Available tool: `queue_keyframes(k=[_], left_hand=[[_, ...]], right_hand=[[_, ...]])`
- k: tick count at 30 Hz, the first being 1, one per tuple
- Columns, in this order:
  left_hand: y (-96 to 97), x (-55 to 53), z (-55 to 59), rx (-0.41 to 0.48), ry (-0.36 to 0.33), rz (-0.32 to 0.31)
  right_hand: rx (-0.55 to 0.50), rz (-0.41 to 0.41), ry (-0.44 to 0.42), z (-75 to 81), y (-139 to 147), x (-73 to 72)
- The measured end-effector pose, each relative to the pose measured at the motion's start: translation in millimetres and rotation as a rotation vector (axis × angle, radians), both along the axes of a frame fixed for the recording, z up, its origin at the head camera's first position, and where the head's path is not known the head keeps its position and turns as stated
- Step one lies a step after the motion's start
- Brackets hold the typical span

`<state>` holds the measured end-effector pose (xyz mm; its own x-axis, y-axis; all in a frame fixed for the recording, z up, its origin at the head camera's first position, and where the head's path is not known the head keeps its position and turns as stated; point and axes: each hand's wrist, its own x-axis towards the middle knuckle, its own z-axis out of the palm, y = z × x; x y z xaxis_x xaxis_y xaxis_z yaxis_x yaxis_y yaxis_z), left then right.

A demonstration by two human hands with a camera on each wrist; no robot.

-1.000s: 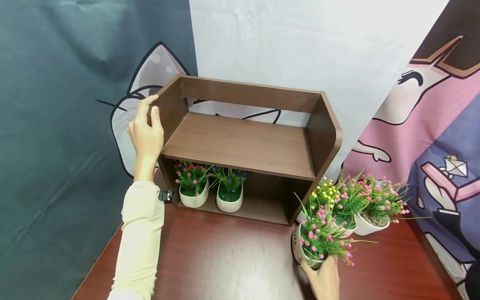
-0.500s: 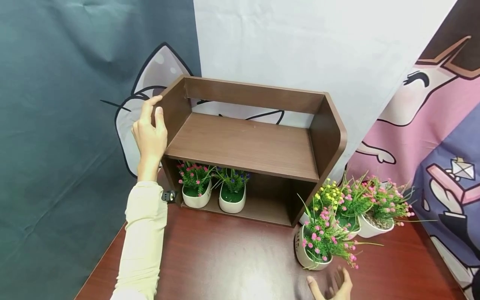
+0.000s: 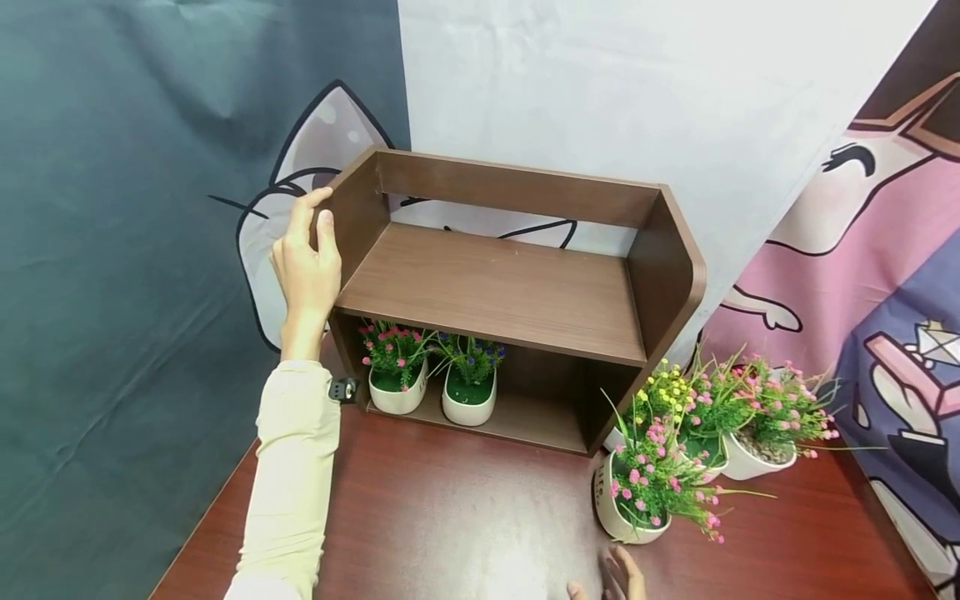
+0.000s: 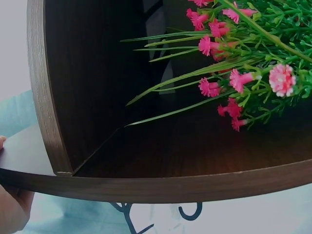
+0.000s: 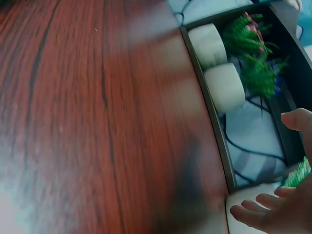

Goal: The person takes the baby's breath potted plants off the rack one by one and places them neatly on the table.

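My left hand (image 3: pixel 307 271) holds the left side panel of a brown two-tier shelf (image 3: pixel 495 283), its index finger at the top edge. In the left wrist view only bits of this hand (image 4: pixel 13 209) show, either side of the panel. My right hand (image 3: pixel 618 579), fingers spread apart and holding nothing, is at the head view's bottom edge. Just beyond it, a white pot of pink flowers (image 3: pixel 630 508) stands upright on the table. The right wrist view shows the right hand's (image 5: pixel 282 209) loosely bent fingers overlapping a white pot.
In the lower tier stand a pot of red-pink flowers (image 3: pixel 397 400) and a pot of blue flowers (image 3: pixel 468 408). Right of the shelf, yellow flowers (image 3: pixel 663 392) and two more pink-flowered pots crowd together on the reddish wooden table (image 3: pixel 442 500). A printed cloth hangs behind.
My right hand has let go of the front pot of pink flowers and drawn back toward the bottom edge. The left hand stays on the shelf; the head view has shifted slightly.
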<state>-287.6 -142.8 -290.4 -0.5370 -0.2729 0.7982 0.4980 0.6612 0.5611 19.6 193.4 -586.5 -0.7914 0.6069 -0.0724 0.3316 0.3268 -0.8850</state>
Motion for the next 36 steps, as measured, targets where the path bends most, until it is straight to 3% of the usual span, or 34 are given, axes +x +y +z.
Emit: queue_keyframes(k=[3, 8, 10, 13, 17, 20, 25, 29, 36], left_hand=[[1.9, -0.6, -0.3, -0.005, 0.006, -0.005], [4.9, -1.7, 0.0, -0.014, 0.008, -0.01], [5.4, -1.7, -0.1, -0.015, 0.012, -0.005], [6.9, -2.3, -0.8, -0.021, 0.016, -0.011], [10.0, -3.4, -3.8, -0.031, 0.023, -0.029], [11.6, -3.1, -6.3, -0.023, 0.021, -0.03], [10.3, -1.6, -5.1, -0.007, 0.012, -0.021], [5.8, -0.3, -2.8, -0.012, 0.016, -0.005], [0.0, -1.8, -0.5, -0.008, 0.029, 0.008]], right_hand=[[0.074, 0.084, 0.01, -6.4, -7.2, -5.8], [0.197, 0.183, 0.14, -15.6, -22.5, -25.1], [0.259, 0.23, 0.166, -14.7, -28.7, -35.0], [0.284, 0.283, 0.206, 1.3, -42.6, -49.0], [0.209, 0.355, 0.278, 39.2, -67.0, -63.6], [0.154, 0.388, 0.299, 55.6, -82.5, -75.1], [0.109, 0.422, 0.34, 61.8, -97.9, -104.6], [0.109, 0.391, 0.372, 64.5, -106.5, -125.8], [0.081, 0.353, 0.384, 67.3, -115.4, -144.8]])
